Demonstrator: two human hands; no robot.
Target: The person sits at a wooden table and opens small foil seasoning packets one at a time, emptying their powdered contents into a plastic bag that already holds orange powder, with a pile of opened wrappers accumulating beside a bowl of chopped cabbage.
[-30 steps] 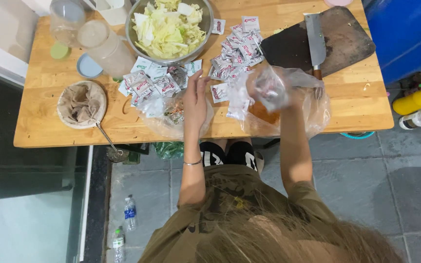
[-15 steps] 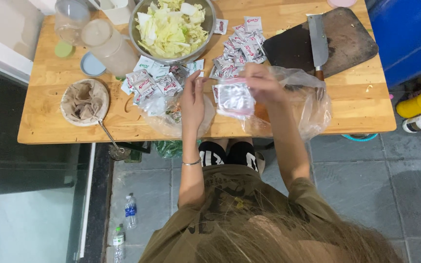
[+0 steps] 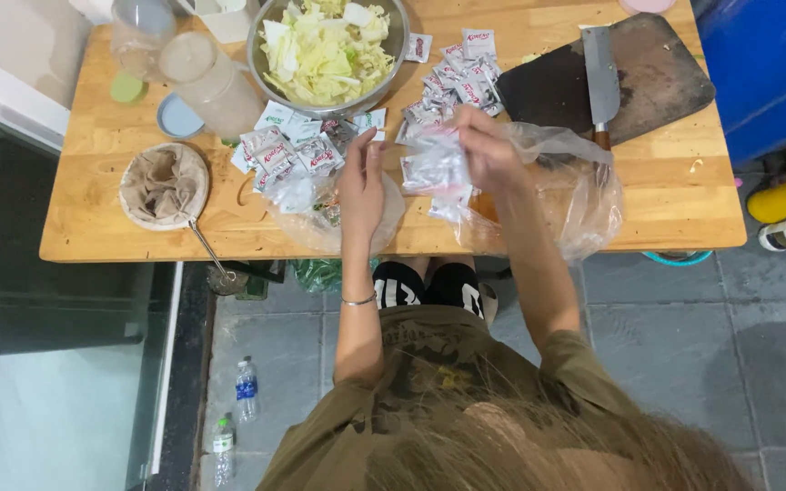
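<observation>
At the near edge of a wooden table (image 3: 120, 238), my right hand (image 3: 487, 148) grips a small clear plastic bag (image 3: 436, 170) that holds several small white and red sachets. My left hand (image 3: 361, 185) rests flat on another clear bag (image 3: 311, 214) lying on the table, its fingers spread toward the bag in my right hand. Many more loose sachets (image 3: 288, 150) are scattered in front of my hands. A larger clear plastic bag (image 3: 579, 195) lies to the right, under my right forearm.
A metal bowl of chopped cabbage (image 3: 325, 45) stands at the back. A cleaver (image 3: 600, 77) lies on a dark cutting board (image 3: 657, 68). To the left are a strainer with brown cloth (image 3: 164, 186) and plastic jars (image 3: 202, 82). Bottles (image 3: 246, 389) stand on the floor.
My right hand has carried the small bag of sachets leftward, from over the large bag toward my left hand. My left hand has stayed flat on the table.
</observation>
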